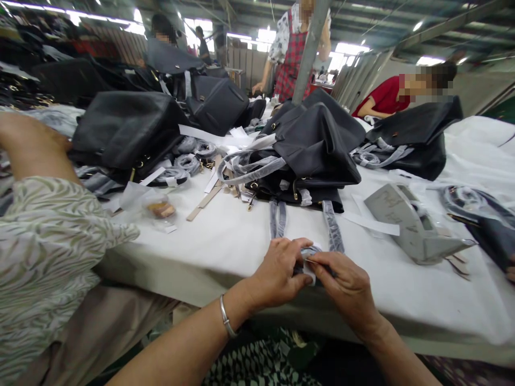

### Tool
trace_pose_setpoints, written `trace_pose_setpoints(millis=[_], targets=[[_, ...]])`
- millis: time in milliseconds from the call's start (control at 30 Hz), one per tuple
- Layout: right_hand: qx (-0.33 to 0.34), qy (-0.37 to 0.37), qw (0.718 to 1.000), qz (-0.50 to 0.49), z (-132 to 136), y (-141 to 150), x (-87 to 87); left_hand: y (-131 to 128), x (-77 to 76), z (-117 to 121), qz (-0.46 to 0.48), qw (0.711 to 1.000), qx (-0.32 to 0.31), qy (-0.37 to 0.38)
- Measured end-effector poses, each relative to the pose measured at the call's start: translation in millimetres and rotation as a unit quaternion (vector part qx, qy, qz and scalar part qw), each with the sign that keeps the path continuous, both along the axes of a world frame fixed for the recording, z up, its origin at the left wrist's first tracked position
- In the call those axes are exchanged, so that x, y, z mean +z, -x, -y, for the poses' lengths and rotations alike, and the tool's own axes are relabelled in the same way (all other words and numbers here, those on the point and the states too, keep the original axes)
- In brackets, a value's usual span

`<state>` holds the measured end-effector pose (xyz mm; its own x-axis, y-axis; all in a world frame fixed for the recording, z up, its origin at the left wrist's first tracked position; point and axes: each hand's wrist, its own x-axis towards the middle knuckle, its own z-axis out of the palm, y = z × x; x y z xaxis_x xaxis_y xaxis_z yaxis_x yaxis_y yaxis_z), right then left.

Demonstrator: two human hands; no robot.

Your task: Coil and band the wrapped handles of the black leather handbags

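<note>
My left hand and my right hand meet at the near edge of a white-covered table. Both pinch the wrapped grey handle strap of a black leather handbag that lies just beyond them. A small white piece of wrapping sits between my fingertips. The strap's two grey-wrapped ends run from the bag toward my hands. A metal bangle is on my left wrist.
A co-worker's patterned sleeve and arm fill the left. Several more black handbags lie across the table with wrapped straps, paper strips and a grey folded pouch. Other people stand and sit at the far side. A metal post rises behind.
</note>
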<state>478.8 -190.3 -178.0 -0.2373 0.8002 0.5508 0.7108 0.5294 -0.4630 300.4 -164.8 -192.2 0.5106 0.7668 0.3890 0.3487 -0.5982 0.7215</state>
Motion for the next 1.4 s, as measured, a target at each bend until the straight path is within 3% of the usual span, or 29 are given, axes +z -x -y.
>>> trace_pose_setpoints(millis=[167, 267, 433, 733, 800, 900, 1033, 1200, 1400], targets=[[-0.019, 0.148, 0.988, -0.040, -5.8, -2.0, 6.1, -2.5, -1.0, 2.8, -0.008, 1.000, 0.005, -0.013], [-0.003, 0.186, 0.982, -0.035, -12.8, -5.0, 11.1, -3.2, -0.4, 2.9, -0.017, 1.000, 0.010, 0.002], [-0.047, 0.253, 0.966, 0.004, -23.5, -8.1, 18.9, -3.2, -0.7, 4.3, -0.014, 1.000, 0.019, 0.002], [0.089, 0.336, 0.934, -0.079, -35.4, -15.4, 26.5, -3.9, 2.4, 8.0, -0.053, 0.998, 0.011, -0.034], [0.148, 0.364, 0.916, -0.085, -40.8, -19.0, 36.3, -3.8, 1.3, 9.9, -0.060, 0.997, 0.017, -0.047], [0.218, 0.446, 0.866, -0.057, -53.7, -24.6, 51.8, -3.1, -0.9, 13.1, -0.070, 0.996, 0.022, -0.057], [0.193, 0.542, 0.814, -0.072, -71.0, -24.4, 56.4, -2.7, -2.9, 15.9, -0.084, 0.994, 0.023, -0.069], [0.232, 0.561, 0.794, -0.012, -80.5, -18.3, 53.9, -4.1, -2.0, 15.5, -0.082, 0.993, 0.032, -0.074], [0.230, 0.581, 0.779, 0.048, -81.1, -18.6, 67.5, -3.4, -1.2, 14.6, -0.080, 0.994, 0.027, -0.076]])
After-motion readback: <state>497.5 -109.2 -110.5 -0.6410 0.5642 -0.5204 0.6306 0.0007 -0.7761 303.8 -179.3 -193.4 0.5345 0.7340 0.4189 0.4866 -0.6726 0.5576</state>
